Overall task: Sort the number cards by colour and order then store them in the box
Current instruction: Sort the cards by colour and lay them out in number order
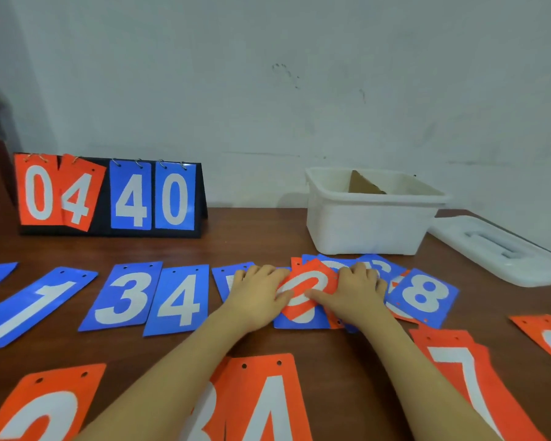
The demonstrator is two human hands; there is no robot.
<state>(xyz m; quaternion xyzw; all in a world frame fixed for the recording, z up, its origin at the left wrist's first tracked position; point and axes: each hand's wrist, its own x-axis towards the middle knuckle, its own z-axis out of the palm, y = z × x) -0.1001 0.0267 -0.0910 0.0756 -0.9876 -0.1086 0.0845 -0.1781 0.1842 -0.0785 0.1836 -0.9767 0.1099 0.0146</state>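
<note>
Red 0 card lying tilted atop a mixed pile, between left hand and right hand, both flat, fingers straight, thumbs touching it; box just behind.

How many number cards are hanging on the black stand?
4. On the black stand, from left to right: orange 0, tilted orange 4, blue 4, blue 0. More cards may be hidden behind these.
</note>
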